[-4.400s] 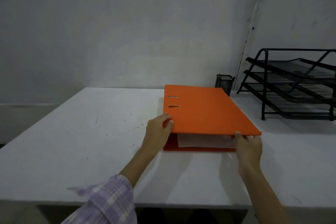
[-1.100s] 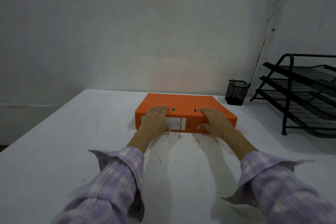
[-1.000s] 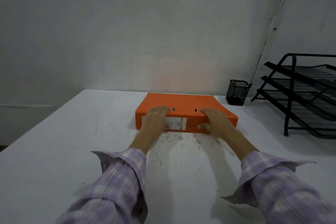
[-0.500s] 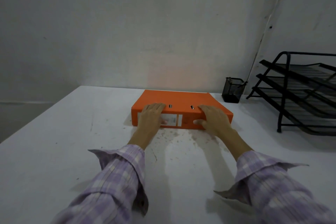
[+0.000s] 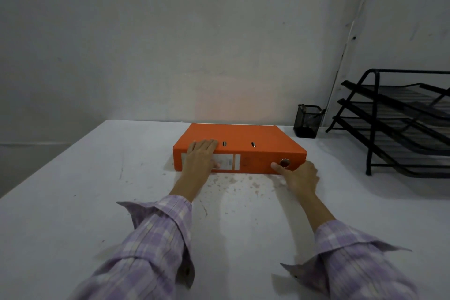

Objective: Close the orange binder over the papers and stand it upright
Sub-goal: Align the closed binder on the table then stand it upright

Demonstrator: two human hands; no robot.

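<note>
Binder (image 5: 239, 140) lies flat and closed on the table (image 5: 73, 202), near the far edge and about midway between the left and right edges, with its spine facing the person. No papers show; the covers hide whatever is inside. Two small metal slots (image 5: 224, 143) sit on the top cover close to the spine edge. A white label (image 5: 229, 161) runs along the spine, and a round metal finger ring (image 5: 284, 162) sits toward the spine's right end.

Left hand (image 5: 201, 157) rests flat over the binder's left part: the fingers lie stretched on the top cover and the palm drapes down over the spine, covering part of the label. It presses or steadies and does not clench.

Right hand (image 5: 300, 176) is on the table just in front of the spine's right end. Its thumb (image 5: 277, 167) touches the spine just beside the ring, and the other fingers curl loosely around the binder's near right corner. Whether they truly grip the corner cannot be told.

Both arms wear lilac checked sleeves (image 5: 155, 238) with open cuffs.

A black mesh cup (image 5: 307, 121) stands at the far edge, right of the binder and apart from it. A black tiered tray rack (image 5: 394, 124) stands at the far right corner. Brownish specks mark the table just before the spine.
</note>
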